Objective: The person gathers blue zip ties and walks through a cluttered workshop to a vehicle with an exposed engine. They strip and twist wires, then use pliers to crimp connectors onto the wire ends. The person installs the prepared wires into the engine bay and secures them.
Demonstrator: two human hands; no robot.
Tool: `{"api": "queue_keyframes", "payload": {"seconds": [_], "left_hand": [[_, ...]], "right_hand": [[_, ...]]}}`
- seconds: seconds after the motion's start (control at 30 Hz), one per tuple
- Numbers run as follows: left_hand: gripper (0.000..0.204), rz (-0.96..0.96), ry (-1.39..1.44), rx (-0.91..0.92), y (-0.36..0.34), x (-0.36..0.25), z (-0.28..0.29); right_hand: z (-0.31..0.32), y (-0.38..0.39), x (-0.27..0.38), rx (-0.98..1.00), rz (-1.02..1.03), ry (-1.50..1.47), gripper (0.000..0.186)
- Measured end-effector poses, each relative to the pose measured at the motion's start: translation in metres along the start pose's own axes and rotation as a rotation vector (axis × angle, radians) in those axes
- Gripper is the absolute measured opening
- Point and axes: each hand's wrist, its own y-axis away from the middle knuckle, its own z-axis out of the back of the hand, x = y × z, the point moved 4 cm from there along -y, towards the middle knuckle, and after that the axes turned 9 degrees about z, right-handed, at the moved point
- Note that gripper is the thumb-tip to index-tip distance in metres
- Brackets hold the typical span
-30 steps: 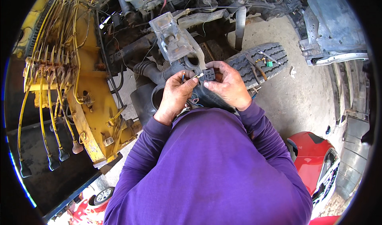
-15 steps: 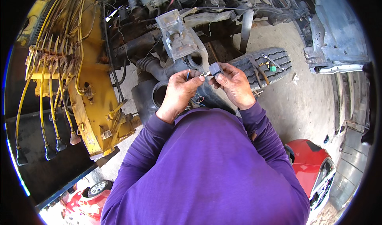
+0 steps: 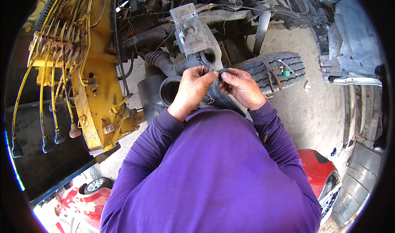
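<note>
Left hand (image 3: 193, 87) has thumb and finger pinched on one thin, light wire (image 3: 217, 69); the right hand (image 3: 243, 87) grips one small black connector (image 3: 223, 71). That connector sits just beside the wire, between the two sets of fingertips; whether they touch cannot be told. Beyond the hands are one black duct (image 3: 169, 77) with a round mouth and one tyre (image 3: 251, 68). Toward the tyre's right end lie one pliers-like tool (image 3: 274, 76), one wrench (image 3: 286, 65) and one green piece (image 3: 286, 73). Past that end, concrete floor (image 3: 317, 113) opens wide, reaching the lower edge of one blue-grey panel (image 3: 358, 35).
</note>
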Motion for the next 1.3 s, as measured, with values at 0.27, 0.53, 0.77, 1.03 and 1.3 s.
{"api": "queue_keyframes", "payload": {"seconds": [0.27,0.53,0.77,1.03,1.3], "left_hand": [[0.011,0.015,0.391,0.074,0.004,0.001,-0.002],[0.024,-0.084,-0.049,-0.047,0.010,-0.005,-0.006],[0.024,-0.089,0.029,-0.052,0.003,0.006,-0.002],[0.022,0.060,0.541,0.099,0.000,0.000,-0.001],[0.013,0.051,0.309,0.342,0.005,-0.005,-0.002]], "right_hand": [[0.001,-0.002,-0.006,0.050,0.009,-0.161,0.030],[0.003,-0.002,-0.003,-0.008,0.209,0.096,0.031],[-0.014,0.003,0.005,0.030,0.319,0.367,0.034],[-0.004,0.001,0.013,-0.060,0.279,0.276,0.035],[0.006,0.000,0.014,-0.129,0.179,0.278,0.034]]}}
